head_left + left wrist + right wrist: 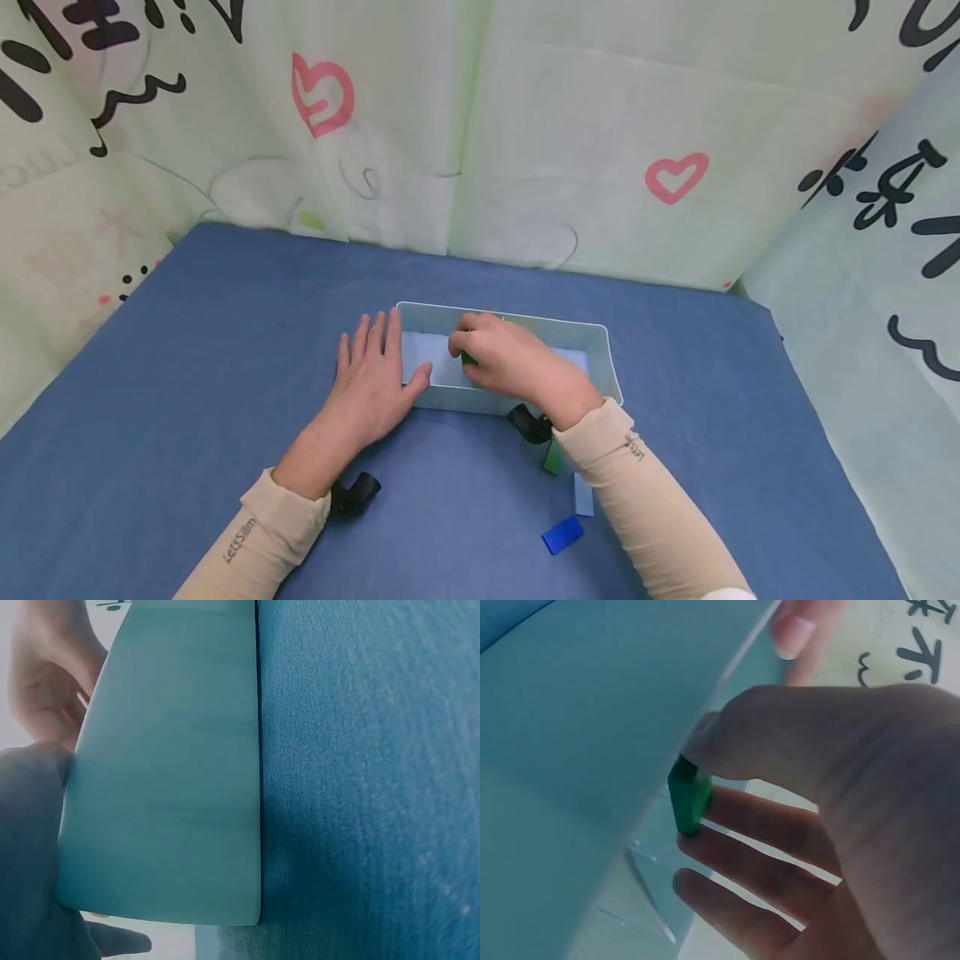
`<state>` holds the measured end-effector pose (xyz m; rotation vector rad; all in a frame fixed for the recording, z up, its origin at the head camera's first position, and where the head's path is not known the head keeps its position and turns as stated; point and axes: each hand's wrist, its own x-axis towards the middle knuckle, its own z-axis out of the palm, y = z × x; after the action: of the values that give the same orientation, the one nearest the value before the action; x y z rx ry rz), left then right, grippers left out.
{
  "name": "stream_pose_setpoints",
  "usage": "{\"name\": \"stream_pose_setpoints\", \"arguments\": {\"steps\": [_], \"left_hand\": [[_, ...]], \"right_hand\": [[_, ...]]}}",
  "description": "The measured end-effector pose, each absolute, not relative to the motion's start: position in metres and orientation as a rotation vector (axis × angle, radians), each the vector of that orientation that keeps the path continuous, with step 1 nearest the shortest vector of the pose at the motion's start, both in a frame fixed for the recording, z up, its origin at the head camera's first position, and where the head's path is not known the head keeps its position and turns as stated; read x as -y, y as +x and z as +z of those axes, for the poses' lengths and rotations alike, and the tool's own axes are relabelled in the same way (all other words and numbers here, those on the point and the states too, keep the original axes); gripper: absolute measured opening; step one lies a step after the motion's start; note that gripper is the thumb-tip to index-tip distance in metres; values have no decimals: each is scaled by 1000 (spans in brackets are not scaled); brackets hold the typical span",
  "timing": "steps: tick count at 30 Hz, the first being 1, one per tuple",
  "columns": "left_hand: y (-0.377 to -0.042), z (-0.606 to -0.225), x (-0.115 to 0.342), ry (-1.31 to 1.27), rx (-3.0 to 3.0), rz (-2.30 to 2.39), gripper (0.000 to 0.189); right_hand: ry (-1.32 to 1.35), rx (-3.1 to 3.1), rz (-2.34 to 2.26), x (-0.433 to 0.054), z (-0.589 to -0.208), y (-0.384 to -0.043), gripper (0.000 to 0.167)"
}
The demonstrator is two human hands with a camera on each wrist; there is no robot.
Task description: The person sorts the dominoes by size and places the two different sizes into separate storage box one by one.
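Observation:
My right hand (513, 354) reaches over the pale blue box (465, 400) and pinches a green block (688, 796) between thumb and fingers. In the head view most of that block is hidden by the fingers. At the box's left end my left hand (372, 379) rests with its fingers spread straight, the thumb over the near rim. The left wrist view shows the box's outer wall (165, 765) close up, with the left fingers along its rim.
Near the right forearm lie a green block (553, 457), a light blue block (582, 495) and a dark blue block (562, 534) on the blue tablecloth (187, 400). Black wrist cameras sit under both wrists. A printed curtain (555, 133) stands behind the table.

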<state>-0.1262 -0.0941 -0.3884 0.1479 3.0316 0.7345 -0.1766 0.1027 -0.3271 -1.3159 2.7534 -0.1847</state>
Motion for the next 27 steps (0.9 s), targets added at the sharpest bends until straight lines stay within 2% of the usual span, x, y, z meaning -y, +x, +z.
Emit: {"name": "stream_pose_setpoints", "arguments": {"steps": [17, 27], "left_hand": [[-125, -393, 93, 150, -3037, 771, 86], [-125, -390, 94, 148, -3043, 761, 87]], "right_hand": [[-1062, -2582, 47, -93, -336, -185, 7], [-1089, -2586, 1, -95, -338, -187, 13]]}}
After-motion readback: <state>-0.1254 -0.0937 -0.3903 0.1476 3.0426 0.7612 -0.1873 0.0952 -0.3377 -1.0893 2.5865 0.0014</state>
